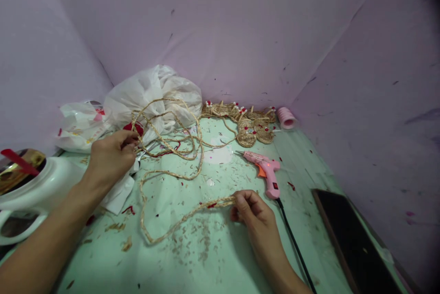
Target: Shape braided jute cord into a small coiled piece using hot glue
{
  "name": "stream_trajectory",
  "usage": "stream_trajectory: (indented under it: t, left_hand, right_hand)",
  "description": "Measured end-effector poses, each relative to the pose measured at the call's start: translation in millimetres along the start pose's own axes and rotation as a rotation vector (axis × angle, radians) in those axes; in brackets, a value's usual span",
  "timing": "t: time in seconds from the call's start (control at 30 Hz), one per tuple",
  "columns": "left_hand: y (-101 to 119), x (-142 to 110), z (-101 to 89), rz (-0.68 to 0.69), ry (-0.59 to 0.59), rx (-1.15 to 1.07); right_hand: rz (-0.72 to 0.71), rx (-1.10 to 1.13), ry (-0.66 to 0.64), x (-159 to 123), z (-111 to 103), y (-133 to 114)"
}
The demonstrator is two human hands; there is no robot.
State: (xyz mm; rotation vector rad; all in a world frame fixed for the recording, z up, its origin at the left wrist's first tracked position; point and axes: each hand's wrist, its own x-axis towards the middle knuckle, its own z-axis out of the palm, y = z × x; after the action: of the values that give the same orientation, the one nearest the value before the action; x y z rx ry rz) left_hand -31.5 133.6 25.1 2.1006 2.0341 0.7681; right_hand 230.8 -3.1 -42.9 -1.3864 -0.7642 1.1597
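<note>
My right hand (256, 218) pinches the doubled end of a braided straw cord (182, 219), where a bit of red thread shows. From there the cord curves left over the table and back into loose loops. My left hand (115, 154) is closed at the left edge of these loops, its fingertips on the cord, beside a red yarn ball (134, 128). Part of a silvery tool, partly hidden, lies under that hand. A pink glue gun (264, 168) rests on its side beyond my right hand. Coiled straw pieces with red and white beads (246, 132) lie at the back.
A white plastic bag (154, 92) and a smaller bag (77, 126) stand at the back left. A white mug (62, 174) is at the left. A pink thread spool (286, 118) lies by the wall. At right are the black power cord (292, 234) and a dark phone (354, 243). Straw scraps litter the green table (172, 262).
</note>
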Motion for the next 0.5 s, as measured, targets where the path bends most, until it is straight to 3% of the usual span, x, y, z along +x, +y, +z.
stream_trajectory:
  t: [0.1, 0.2, 0.3, 0.33, 0.4, 0.5]
  left_hand:
    - [2, 1, -3.0, -0.024, 0.019, 0.186]
    - [10, -2, -10.2, 0.18, 0.067, 0.418]
    - [28, -23, -10.2, 0.397, 0.165, 0.279]
    - [36, -34, -6.7, 0.442, 0.105, 0.161]
    - [52, -61, 5.2, 0.62, -0.195, 0.006]
    - [70, -96, 29.6, 0.737, -0.39, -0.067]
  right_hand:
    - [-0.011, -0.013, -0.004, -1, 0, 1]
    - [-0.04, -0.048, -0.013, -2, 0, 0]
    - [-0.06, -0.083, -0.018, -4, 2, -4]
    - [-0.055, -0.089, -0.014, -5, 2, -5]
    - [-0.035, -0.093, -0.003, -5, 4, -7]
    - [-0.019, -0.105, 0.006, -6, 4, -8]
